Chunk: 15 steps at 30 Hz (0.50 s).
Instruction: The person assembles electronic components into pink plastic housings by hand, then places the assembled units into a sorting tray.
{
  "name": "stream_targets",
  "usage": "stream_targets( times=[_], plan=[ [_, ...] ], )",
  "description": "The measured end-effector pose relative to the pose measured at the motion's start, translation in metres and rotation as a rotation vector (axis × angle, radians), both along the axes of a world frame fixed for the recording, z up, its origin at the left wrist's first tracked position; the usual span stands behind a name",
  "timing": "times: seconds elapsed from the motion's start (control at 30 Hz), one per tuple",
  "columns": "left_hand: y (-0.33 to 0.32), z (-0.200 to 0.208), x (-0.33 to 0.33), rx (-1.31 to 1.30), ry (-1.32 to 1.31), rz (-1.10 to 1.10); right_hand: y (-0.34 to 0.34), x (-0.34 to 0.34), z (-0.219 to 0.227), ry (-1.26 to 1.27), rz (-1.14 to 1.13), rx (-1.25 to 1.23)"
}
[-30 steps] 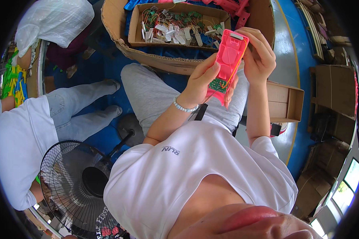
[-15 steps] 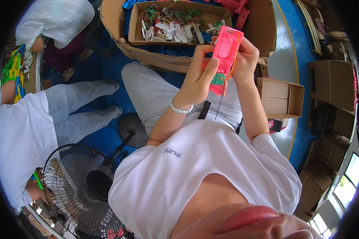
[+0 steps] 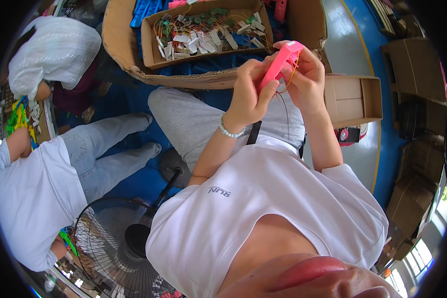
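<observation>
A pink plastic housing [image 3: 277,65] is held up between my two hands, tilted so that its narrow side shows. My left hand [image 3: 249,92], with a beaded bracelet at the wrist, closes on its lower left end with thumb and fingers. On the other side my right hand [image 3: 307,77] grips the upper right part, with fingertips bent in at its open face. Thin orange and red wires [image 3: 295,75] hang from the housing along my right fingers, and a dark lead drops below. The inside of the housing is mostly hidden by my fingers.
Ahead, a large carton [image 3: 119,42] holds blue and pink plastic parts and a smaller cardboard box [image 3: 148,47] of white pieces with wired green boards. At right is a shallow cardboard box [image 3: 372,99]. A fan [image 3: 111,243] and a co-worker [image 3: 39,174] are at left.
The pink housing has turned from showing its broad open face to its narrow side. The green board at its lower end is out of sight. My hands have lowered slightly.
</observation>
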State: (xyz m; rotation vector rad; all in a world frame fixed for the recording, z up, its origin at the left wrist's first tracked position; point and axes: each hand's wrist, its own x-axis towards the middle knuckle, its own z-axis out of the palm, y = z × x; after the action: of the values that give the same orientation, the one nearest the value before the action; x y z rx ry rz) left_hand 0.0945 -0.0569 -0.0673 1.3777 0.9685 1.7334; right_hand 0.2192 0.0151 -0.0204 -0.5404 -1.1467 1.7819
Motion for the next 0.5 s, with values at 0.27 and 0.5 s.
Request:
stream_targets(
  times=[0.27, 0.5],
  plan=[
    [0.019, -0.008, 0.011, 0.149, 0.18, -0.107, 0.01, 0.098, -0.013, -0.04, -0.442, 0.275],
    [-0.001, 0.016, -0.042, -0.007, 0.032, -0.02, 0.068, 0.279, -0.112, -1.376, -0.672, 0.205]
  ],
)
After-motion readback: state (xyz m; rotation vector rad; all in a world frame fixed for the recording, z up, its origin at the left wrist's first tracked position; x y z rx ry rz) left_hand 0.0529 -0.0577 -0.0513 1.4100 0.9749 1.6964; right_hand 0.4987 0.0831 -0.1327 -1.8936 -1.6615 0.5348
